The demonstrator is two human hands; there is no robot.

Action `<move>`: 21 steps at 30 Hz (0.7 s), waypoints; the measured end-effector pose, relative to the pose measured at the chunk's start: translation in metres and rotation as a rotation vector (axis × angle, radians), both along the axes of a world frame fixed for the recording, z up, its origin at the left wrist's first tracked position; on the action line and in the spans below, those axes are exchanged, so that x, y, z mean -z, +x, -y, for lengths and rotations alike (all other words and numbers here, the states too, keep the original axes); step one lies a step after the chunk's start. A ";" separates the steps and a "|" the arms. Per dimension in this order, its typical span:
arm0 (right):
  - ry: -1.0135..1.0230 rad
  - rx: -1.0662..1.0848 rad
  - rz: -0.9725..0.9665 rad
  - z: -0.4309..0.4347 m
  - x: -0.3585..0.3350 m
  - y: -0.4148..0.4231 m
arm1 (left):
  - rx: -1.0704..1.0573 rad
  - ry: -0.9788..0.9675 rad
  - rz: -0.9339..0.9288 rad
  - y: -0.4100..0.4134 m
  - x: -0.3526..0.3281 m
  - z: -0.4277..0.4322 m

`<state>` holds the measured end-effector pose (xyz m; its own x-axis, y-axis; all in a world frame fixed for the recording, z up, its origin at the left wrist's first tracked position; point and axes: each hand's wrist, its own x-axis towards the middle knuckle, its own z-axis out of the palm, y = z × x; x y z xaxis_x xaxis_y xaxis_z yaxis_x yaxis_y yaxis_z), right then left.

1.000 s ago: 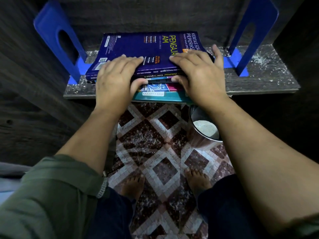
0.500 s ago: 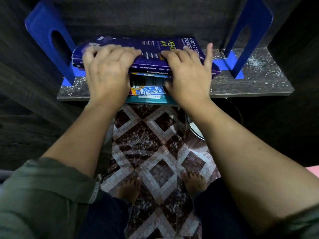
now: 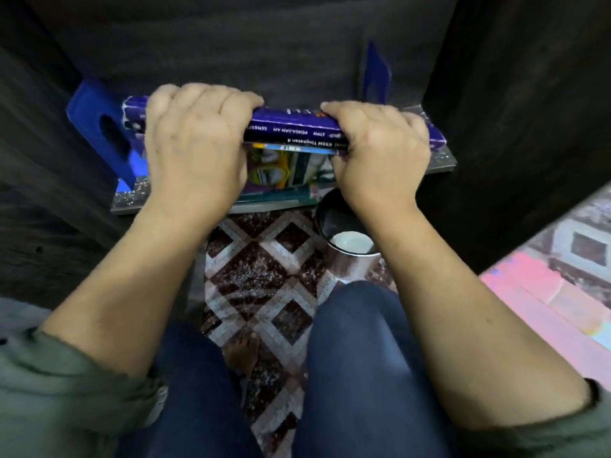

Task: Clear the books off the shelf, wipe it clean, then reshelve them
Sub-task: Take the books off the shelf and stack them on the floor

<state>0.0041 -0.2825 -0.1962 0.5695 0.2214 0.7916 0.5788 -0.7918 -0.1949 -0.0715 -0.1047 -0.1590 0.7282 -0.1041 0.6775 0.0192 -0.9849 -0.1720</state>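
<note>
A stack of books (image 3: 291,150) rests on a dusty dark shelf board (image 3: 444,161), tipped so the spines face me. The top one is a dark blue book (image 3: 291,127) with white spine lettering; colourful covers show beneath it. My left hand (image 3: 195,143) grips the stack's left part, fingers curled over the top edge. My right hand (image 3: 380,147) grips the right part the same way. A blue bookend (image 3: 99,133) stands left of the stack and another blue bookend (image 3: 375,74) stands behind on the right.
Dark wooden walls enclose the shelf on both sides and behind. Below the shelf a metal bin (image 3: 347,246) with something white inside stands on the diamond-patterned tile floor (image 3: 261,266). My legs and a bare foot are underneath. A pink mat (image 3: 545,299) lies at the right.
Both hands moved from lying flat on the top cover to gripping the stack's far edge. The stack has tilted up toward me, spines now facing the camera. The view shifted closer.
</note>
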 end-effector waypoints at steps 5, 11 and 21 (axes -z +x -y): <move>-0.128 0.160 -0.236 0.085 -0.022 -0.048 | 0.186 -0.011 -0.166 -0.008 -0.024 0.069; -0.346 0.327 -0.471 0.182 -0.025 -0.087 | 0.465 -0.070 -0.413 0.001 -0.013 0.157; -0.299 0.386 -0.942 0.307 0.070 -0.119 | 0.727 0.045 -0.770 0.015 0.087 0.304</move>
<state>-0.1154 -0.5898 -0.2661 0.9980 0.0074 -0.0625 -0.0053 -0.9796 -0.2007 -0.0564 -0.4091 -0.2465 0.7120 -0.7008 0.0444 -0.7019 -0.7082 0.0769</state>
